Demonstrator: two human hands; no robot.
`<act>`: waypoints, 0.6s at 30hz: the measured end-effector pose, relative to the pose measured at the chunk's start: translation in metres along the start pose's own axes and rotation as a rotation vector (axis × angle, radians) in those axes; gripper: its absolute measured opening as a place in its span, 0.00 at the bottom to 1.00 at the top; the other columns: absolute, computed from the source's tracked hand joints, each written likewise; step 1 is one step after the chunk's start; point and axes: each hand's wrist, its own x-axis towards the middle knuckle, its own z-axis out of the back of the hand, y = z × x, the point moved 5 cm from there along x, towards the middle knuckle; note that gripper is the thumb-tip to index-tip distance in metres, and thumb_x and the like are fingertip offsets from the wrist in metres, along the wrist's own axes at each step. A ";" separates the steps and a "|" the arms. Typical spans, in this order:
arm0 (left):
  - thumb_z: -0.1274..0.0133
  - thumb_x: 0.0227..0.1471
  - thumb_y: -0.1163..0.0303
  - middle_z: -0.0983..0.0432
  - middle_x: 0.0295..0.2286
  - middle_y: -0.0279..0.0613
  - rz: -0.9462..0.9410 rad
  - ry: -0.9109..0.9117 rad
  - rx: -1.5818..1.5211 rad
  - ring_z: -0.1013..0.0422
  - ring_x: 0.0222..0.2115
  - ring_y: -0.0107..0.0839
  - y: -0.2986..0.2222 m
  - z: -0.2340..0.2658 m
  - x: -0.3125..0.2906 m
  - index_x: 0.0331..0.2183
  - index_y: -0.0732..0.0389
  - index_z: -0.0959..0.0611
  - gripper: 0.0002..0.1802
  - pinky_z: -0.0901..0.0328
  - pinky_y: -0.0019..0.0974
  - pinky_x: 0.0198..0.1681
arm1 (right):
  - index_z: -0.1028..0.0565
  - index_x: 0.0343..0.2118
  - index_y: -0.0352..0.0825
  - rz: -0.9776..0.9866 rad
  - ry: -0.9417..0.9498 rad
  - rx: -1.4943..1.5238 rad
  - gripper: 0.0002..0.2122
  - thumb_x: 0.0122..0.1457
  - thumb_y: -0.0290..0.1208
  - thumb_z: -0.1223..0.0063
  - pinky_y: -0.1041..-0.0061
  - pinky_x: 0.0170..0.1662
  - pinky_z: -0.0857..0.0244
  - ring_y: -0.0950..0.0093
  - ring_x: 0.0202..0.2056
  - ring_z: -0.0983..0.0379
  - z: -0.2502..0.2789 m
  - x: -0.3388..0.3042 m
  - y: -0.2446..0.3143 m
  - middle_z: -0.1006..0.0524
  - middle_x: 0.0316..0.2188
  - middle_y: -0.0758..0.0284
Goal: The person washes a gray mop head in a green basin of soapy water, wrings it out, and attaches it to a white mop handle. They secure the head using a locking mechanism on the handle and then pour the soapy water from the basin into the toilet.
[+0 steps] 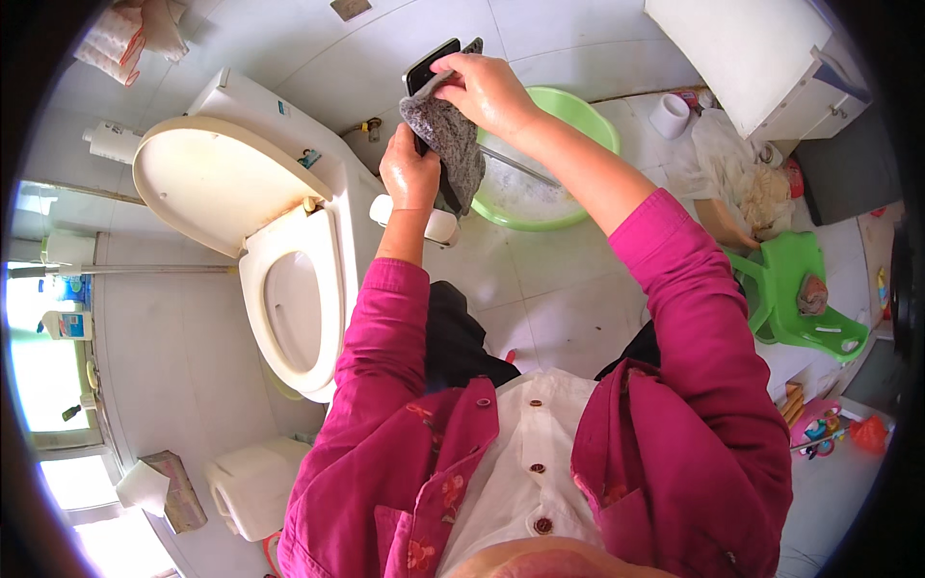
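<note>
Above the floor, a grey speckled mop pad (449, 135) hangs between my hands. My left hand (409, 171) is closed on its lower left edge, where a dark strip shows. My right hand (485, 93) pinches the pad's upper part, next to a flat black plate with a pale rim (430, 67). A grey metal rod (520, 166) runs from behind the pad across a light green basin (599, 125) of sudsy water (520, 197). Whether rod and plate are joined is hidden.
A toilet (332, 289) with its lid up stands at the left, with a white cylinder (441, 227) by my left wrist. To the right are a white cup (670, 116), plastic bags (727, 169), a green chair (790, 279) and a white cabinet (752, 58).
</note>
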 end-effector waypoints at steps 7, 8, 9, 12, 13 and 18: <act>0.39 0.37 0.76 0.29 0.21 0.47 0.039 -0.066 -0.035 0.31 0.23 0.50 0.005 0.005 0.004 0.25 0.62 0.30 0.15 0.36 0.45 0.28 | 0.23 0.26 0.38 0.466 -0.199 -0.278 0.04 0.49 0.29 0.39 0.64 0.37 0.36 0.64 0.34 0.28 0.048 -0.023 0.054 0.24 0.27 0.64; 0.37 0.37 0.75 0.30 0.20 0.47 0.100 -0.063 -0.042 0.32 0.22 0.49 0.010 0.009 0.004 0.25 0.62 0.30 0.16 0.36 0.45 0.28 | 0.24 0.24 0.39 0.532 -0.228 -0.270 0.05 0.49 0.31 0.39 0.64 0.39 0.36 0.65 0.36 0.28 0.054 -0.027 0.063 0.24 0.28 0.65; 0.32 0.35 0.71 0.31 0.18 0.46 0.135 -0.053 -0.045 0.33 0.21 0.47 0.014 0.010 0.005 0.24 0.63 0.31 0.21 0.36 0.43 0.27 | 0.24 0.25 0.39 0.581 -0.270 -0.291 0.05 0.49 0.31 0.39 0.64 0.40 0.37 0.65 0.36 0.29 0.060 -0.029 0.073 0.24 0.28 0.65; 0.31 0.34 0.71 0.31 0.18 0.46 0.152 -0.024 -0.090 0.33 0.20 0.46 0.017 0.013 0.006 0.24 0.63 0.31 0.22 0.37 0.43 0.26 | 0.25 0.27 0.38 0.636 -0.293 -0.294 0.06 0.50 0.31 0.39 0.65 0.41 0.38 0.65 0.35 0.30 0.063 -0.029 0.078 0.26 0.27 0.67; 0.32 0.35 0.72 0.31 0.18 0.45 0.126 -0.003 -0.032 0.33 0.20 0.45 0.010 0.014 0.008 0.24 0.63 0.32 0.21 0.37 0.42 0.26 | 0.25 0.28 0.37 0.600 -0.237 -0.269 0.06 0.51 0.31 0.39 0.65 0.40 0.37 0.65 0.34 0.29 0.059 -0.021 0.065 0.25 0.26 0.67; 0.33 0.36 0.74 0.32 0.18 0.45 0.093 -0.026 -0.017 0.34 0.19 0.43 0.001 0.013 0.008 0.23 0.63 0.32 0.20 0.37 0.41 0.25 | 0.24 0.36 0.31 0.142 -0.082 0.165 0.09 0.57 0.31 0.42 0.74 0.36 0.33 0.74 0.29 0.27 0.031 -0.002 0.016 0.22 0.29 0.63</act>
